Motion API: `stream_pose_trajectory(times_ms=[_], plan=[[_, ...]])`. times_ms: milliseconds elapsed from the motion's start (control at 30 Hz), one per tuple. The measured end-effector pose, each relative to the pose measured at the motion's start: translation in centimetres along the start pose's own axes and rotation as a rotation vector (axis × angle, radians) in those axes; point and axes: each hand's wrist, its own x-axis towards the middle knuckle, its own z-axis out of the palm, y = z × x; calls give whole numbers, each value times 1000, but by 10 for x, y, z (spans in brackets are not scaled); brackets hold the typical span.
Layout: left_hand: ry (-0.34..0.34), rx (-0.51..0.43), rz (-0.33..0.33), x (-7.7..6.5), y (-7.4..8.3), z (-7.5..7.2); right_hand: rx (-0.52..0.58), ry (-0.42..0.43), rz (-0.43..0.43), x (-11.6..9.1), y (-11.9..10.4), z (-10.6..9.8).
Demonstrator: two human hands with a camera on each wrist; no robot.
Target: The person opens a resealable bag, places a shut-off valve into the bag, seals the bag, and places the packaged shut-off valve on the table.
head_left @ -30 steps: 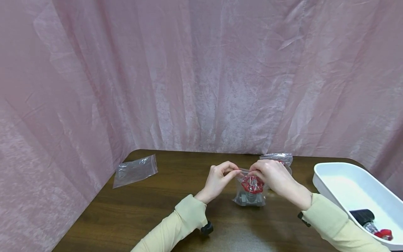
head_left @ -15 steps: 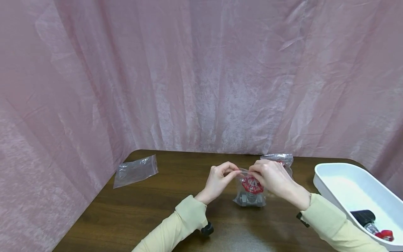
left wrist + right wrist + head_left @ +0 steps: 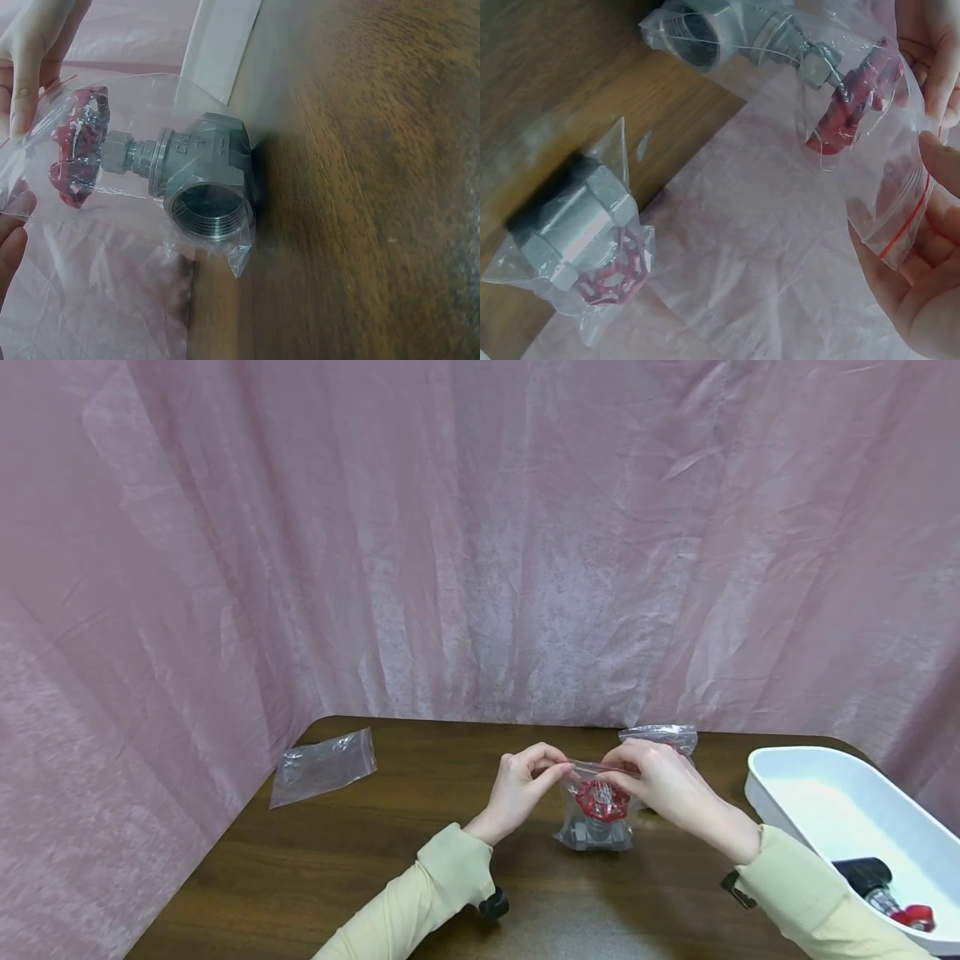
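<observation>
Your left hand (image 3: pixel 517 793) pinches one end of the top edge of the clear bag (image 3: pixel 569 817), and your right hand (image 3: pixel 663 785) pinches the edge nearer the other end. The valve (image 3: pixel 597 833) is inside the bag, standing on the table (image 3: pixel 420 777) with its red wheel (image 3: pixel 603 802) up, close under your fingers. If you tug both ways too hard, the thin plastic might stretch or rip. If one hand pulls more, the valve might tip over, as only its bottom rests on the wood. The bumpy wheel might snag the plastic. If your right hand slips forward, it might bump the other bagged valve (image 3: pixel 577 225) behind it.
</observation>
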Motion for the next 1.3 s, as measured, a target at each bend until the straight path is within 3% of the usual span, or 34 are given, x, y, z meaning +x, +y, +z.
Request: stream_pose_trajectory(times_ms=[433,733,1000,1300], plan=[[-9,-28,-28,-1,-1,0,-116,65,-98,0,3,6],[-13,3,9,-2,-4,2,-171,95,-228,-1,5,13],[21,8,18,0,-5,2,-97,67,-101,-2,5,8],[45,37,3,0,-3,1,-20,64,-74,-8,11,3]])
